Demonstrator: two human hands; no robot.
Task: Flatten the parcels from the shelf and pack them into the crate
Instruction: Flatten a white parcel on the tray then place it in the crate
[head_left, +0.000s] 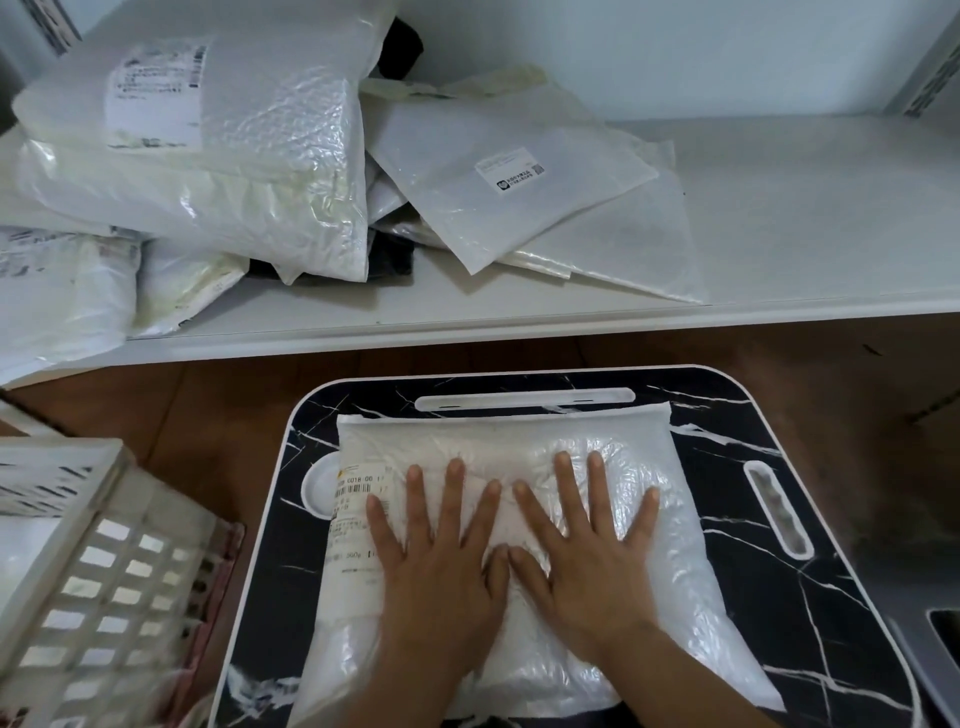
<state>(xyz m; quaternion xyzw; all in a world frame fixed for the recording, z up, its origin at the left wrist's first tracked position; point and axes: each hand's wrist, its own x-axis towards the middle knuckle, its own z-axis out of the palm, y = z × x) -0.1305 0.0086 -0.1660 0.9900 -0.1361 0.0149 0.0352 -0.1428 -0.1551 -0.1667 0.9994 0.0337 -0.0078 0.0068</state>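
Pressing flat, palms down, on a puffy white plastic mailer parcel (519, 545) laid across a black marble-patterned lap tray with a white rim (779, 571), presumably because the tray gives a firm, level bed for squeezing the air out. Left hand (441, 566) spread at about 7 o'clock of the parcel's middle, right hand (592, 551) at about 4 o'clock, fingers straight and splayed, thumbs nearly touching; nothing gripped, only weight bearing down (wide fingers spread the load over more of the bag). Printed label (353, 509) showing at the parcel's 9 o'clock edge, partly under the left little finger.

Waiting at 12 o'clock on the white shelf (805, 218): a heap of white plastic parcels (218, 171), bulky ones at 10 o'clock, flatter envelopes toward 1 o'clock. Slatted white plastic crate (104, 587) at 9 o'clock of the tray, just beside it, likely kept close for a short transfer. Judged stage: flattening under way, packing of this parcel not yet done.
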